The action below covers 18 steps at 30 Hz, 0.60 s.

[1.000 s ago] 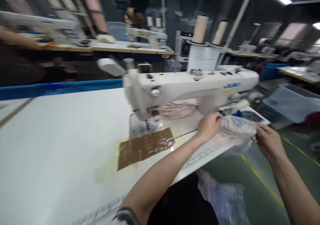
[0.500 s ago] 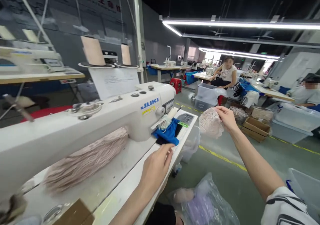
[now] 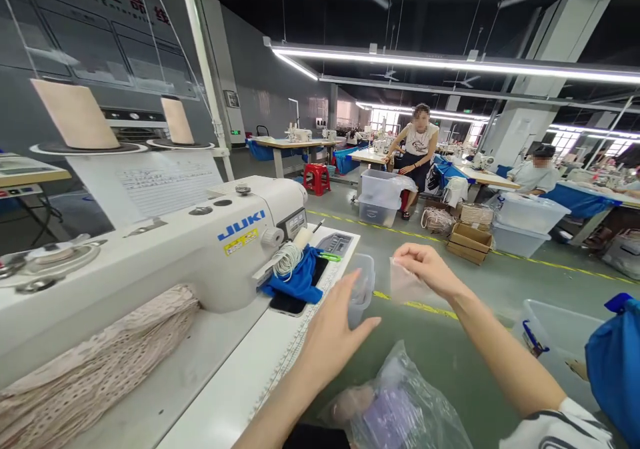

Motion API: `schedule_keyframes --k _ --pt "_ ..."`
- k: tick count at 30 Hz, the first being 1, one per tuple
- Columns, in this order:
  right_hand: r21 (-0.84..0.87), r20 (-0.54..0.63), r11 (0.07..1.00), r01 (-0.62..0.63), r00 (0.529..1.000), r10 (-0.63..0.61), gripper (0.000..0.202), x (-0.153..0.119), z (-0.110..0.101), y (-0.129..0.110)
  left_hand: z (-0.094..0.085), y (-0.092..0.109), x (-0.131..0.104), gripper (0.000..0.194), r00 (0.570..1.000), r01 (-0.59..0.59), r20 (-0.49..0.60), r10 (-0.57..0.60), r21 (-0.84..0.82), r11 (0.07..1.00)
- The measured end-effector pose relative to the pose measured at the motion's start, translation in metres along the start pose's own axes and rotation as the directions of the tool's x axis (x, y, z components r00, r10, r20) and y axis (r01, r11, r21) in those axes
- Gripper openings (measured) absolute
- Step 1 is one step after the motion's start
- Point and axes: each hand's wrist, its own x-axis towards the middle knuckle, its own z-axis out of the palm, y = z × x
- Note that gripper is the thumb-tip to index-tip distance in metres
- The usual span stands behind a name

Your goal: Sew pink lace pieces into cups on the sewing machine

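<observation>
My right hand (image 3: 427, 270) pinches a thin, pale pink piece of fabric (image 3: 406, 288) by its upper edge, and it hangs over the floor to the right of the table. My left hand (image 3: 331, 334) is open over the table's right edge, with thumb and fingers apart and nothing in them. Left of it stands a white JUKI sewing machine (image 3: 225, 249). A gathered bundle of pale pink eyelet fabric (image 3: 115, 362) lies under the machine's arm.
A blue cloth (image 3: 303, 279), a coil of white cord (image 3: 287, 261) and a phone (image 3: 286, 304) sit beside the machine. Below is a clear plastic bag (image 3: 400, 406). Clear bins (image 3: 560, 309) stand on the floor at right. Farther off, a person (image 3: 419, 142) works at a table.
The view has swung to the right. My left hand has opened its thumb and fingers apart. My right hand still holds the fabric piece, which now hangs at a different angle.
</observation>
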Motion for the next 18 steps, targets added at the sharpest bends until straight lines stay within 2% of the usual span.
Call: schedule_keyframes --k 2,5,7,10,12,18 --pt "0.036 0.05 0.999 -0.024 0.998 0.022 0.034 -0.011 0.003 -0.004 0.011 0.009 0.014 0.078 0.997 0.045 0.073 -0.028 -0.249 0.967" --pt "0.096 0.044 0.995 -0.027 0.999 0.023 0.034 -0.018 0.002 -0.005 0.024 0.012 0.023 0.049 0.963 0.206 0.261 -0.066 -0.555 0.806" --pt "0.131 0.01 0.991 -0.021 1.0 0.02 0.034 -0.018 -0.001 -0.002 0.026 0.01 0.02 0.038 0.949 0.278 0.302 -0.093 -0.656 0.702" --pt "0.183 -0.036 0.983 -0.017 0.999 0.024 0.034 -0.017 -0.003 0.005 0.023 0.009 0.011 0.034 0.948 0.31 0.285 -0.14 -0.731 0.608" --pt "0.223 -0.064 0.975 -0.017 0.997 0.032 0.034 -0.018 -0.001 0.009 0.019 0.011 0.005 0.033 0.946 0.325 0.272 -0.179 -0.747 0.58" --pt "0.325 -0.103 0.945 -0.034 0.992 0.072 0.032 -0.02 0.01 0.017 0.004 0.016 -0.007 0.033 0.966 0.238 0.117 -0.231 -0.754 0.612"
